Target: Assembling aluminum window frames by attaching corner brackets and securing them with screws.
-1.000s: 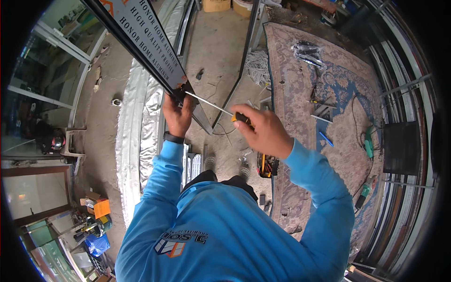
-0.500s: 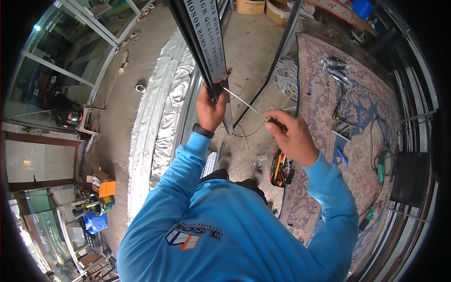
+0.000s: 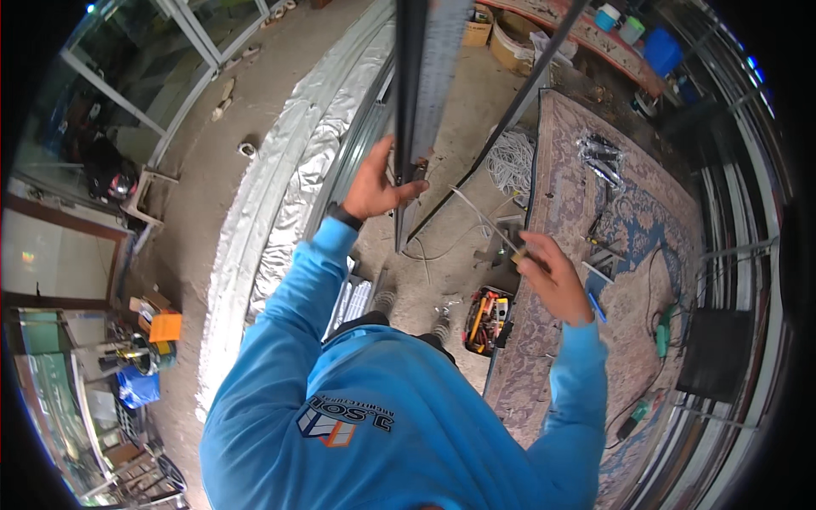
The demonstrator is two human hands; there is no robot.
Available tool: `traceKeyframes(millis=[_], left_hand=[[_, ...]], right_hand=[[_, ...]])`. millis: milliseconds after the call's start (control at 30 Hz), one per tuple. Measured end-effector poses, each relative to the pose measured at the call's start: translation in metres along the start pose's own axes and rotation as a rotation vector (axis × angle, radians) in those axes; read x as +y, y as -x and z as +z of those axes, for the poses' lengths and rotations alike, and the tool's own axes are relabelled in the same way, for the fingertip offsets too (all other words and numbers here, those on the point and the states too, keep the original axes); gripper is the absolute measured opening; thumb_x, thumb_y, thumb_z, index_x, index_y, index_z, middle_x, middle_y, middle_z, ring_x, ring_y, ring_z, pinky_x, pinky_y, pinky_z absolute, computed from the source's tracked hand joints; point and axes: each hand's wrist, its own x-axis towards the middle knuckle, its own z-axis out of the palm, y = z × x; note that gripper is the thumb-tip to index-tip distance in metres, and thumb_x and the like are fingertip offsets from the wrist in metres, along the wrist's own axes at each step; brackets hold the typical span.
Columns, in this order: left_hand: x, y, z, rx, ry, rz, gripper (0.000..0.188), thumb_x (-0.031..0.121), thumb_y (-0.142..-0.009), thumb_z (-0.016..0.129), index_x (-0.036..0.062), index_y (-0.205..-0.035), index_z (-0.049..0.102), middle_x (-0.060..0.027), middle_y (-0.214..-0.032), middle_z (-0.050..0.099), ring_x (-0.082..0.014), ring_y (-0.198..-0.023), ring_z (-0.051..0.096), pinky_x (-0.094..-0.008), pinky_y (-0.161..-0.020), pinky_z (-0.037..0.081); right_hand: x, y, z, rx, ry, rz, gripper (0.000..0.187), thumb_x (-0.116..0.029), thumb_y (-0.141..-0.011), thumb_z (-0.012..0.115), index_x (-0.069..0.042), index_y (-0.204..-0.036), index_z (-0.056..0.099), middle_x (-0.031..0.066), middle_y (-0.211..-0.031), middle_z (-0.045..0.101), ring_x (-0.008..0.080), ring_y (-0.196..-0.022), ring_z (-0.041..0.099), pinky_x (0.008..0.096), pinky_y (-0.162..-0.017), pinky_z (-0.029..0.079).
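Note:
A long dark aluminium profile (image 3: 408, 93) with a pale printed face rises from the middle of the view to the upper edge. My left hand (image 3: 374, 189) is round its lower part, thumb across the near side and fingers along the left; the grip looks loose. To the right, my right hand (image 3: 557, 276) holds a screwdriver (image 3: 483, 218) by its handle, mostly hidden in the fingers. Its blurred shaft slants up and left, the tip apart from the profile. A second dark bar (image 3: 501, 132) slants down behind it toward the floor.
A toolbox (image 3: 487, 319) full of hand tools sits by my feet. The patterned carpet (image 3: 544, 170) on the right bears green power tools (image 3: 663, 331) and a cord. White cord (image 3: 510, 161) lies heaped ahead. Silvery wrapped lengths (image 3: 280, 212) stretch along the left.
My right hand has drawn the screwdriver away from the profile, down and to the right. The profile has turned and shows less of its printed face. My left hand's fingers have loosened.

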Motion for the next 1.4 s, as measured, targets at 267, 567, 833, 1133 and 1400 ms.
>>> traceKeyframes(millis=[267, 567, 833, 1133, 1400], left_hand=[[0.003, -0.003, 0.043, -0.181, 0.624, -0.167, 0.042, 0.002, -0.079, 0.073, 0.0027, -0.116, 0.055, -0.0021, -0.094, 0.065, -0.0083, -0.088, 0.059, -0.0263, -0.082, 0.049], [0.076, 0.015, 0.170, -0.303, 0.652, 0.001, 0.069, 0.011, -0.074, 0.083, 0.0014, -0.127, 0.039, -0.0094, -0.106, 0.056, -0.0160, -0.098, 0.054, -0.0302, -0.089, 0.045], [0.091, 0.006, 0.241, -0.693, 1.535, -0.337, 0.053, 0.027, -0.089, 0.063, -0.0008, -0.128, 0.041, -0.0087, -0.116, 0.055, -0.0163, -0.105, 0.055, -0.0303, -0.095, 0.043], [0.124, -0.051, 0.212, -0.847, 1.087, 0.068, 0.064, 0.033, -0.093, 0.066, -0.0019, -0.139, 0.038, -0.0123, -0.127, 0.055, -0.0186, -0.111, 0.057, -0.0331, -0.095, 0.047], [0.186, -0.072, 0.199, -0.720, 0.991, 0.159, 0.078, 0.010, -0.080, 0.082, 0.0014, -0.142, 0.036, -0.0067, -0.129, 0.054, -0.0134, -0.119, 0.050, -0.0306, -0.102, 0.041]], right_hand=[[0.253, 0.162, 0.022, 0.734, 0.447, 0.246, 0.029, -0.018, -0.098, 0.060, -0.006, -0.124, 0.054, 0.0138, -0.108, 0.065, 0.0265, -0.093, 0.065, 0.0394, -0.077, 0.053], [0.191, 0.192, 0.070, 1.216, 0.357, 0.591, 0.055, -0.036, -0.095, 0.065, -0.001, -0.135, 0.051, 0.0172, -0.133, 0.054, 0.0296, -0.122, 0.053, 0.0425, -0.102, 0.043], [0.050, 0.032, 0.041, 0.861, -0.605, 0.102, 0.073, -0.064, -0.100, 0.029, -0.003, -0.134, 0.051, 0.0093, -0.124, 0.060, 0.0181, -0.110, 0.055, 0.0370, -0.094, 0.046], [0.068, 0.016, 0.014, 0.733, -0.917, 0.070, 0.040, -0.046, -0.101, 0.039, -0.016, -0.110, 0.063, -0.0045, -0.099, 0.063, 0.0097, -0.085, 0.051, 0.0302, -0.082, 0.038], [0.102, 0.012, 0.013, 0.751, -0.187, -0.111, 0.013, -0.013, -0.093, 0.060, -0.007, -0.104, 0.062, 0.0025, -0.097, 0.065, 0.0150, -0.089, 0.061, 0.0313, -0.079, 0.048]])
